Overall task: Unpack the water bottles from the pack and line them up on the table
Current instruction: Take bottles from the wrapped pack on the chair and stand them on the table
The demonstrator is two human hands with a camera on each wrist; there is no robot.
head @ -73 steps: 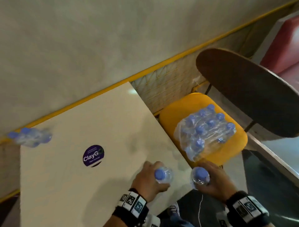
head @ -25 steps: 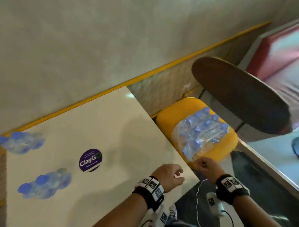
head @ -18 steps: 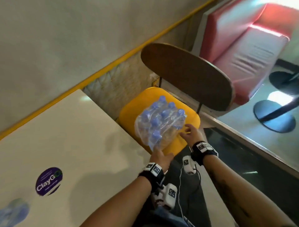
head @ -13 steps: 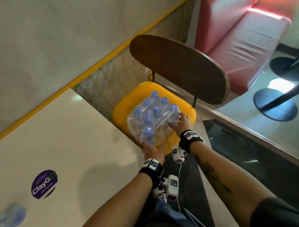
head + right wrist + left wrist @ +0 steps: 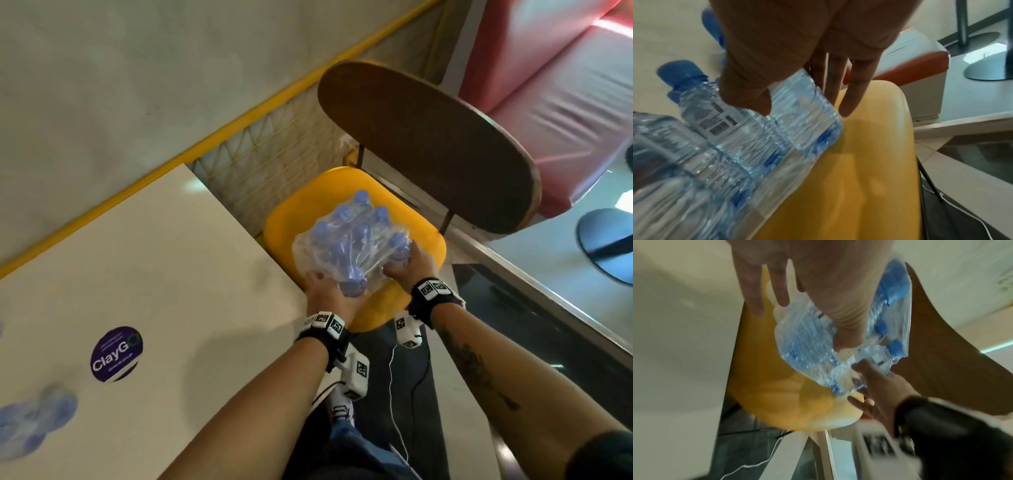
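A shrink-wrapped pack of water bottles [image 5: 352, 240] with blue caps lies on the yellow chair seat [image 5: 424, 240], right of the white table [image 5: 154, 274]. My left hand [image 5: 329, 281] holds the pack's near left end. In the left wrist view its thumb lies across the pack [image 5: 813, 345] and its fingers [image 5: 756, 293] run down the far side. My right hand [image 5: 400, 260] grips the near right corner. In the right wrist view its thumb and fingers close around one water bottle [image 5: 777, 121] there. Blurred unpacked bottles [image 5: 30, 425] stand at the table's lower left.
The chair's dark wooden backrest [image 5: 428, 144] rises just behind the pack. A red bench [image 5: 565, 85] and a round table base [image 5: 606, 243] are at the right. A wall with a yellow rail [image 5: 205, 144] runs along the table's far edge. A purple sticker [image 5: 116, 353] marks the table.
Both hands have left the table's edge and reached right to the pack on the chair, taking hold of its near end. The head view has swung right.
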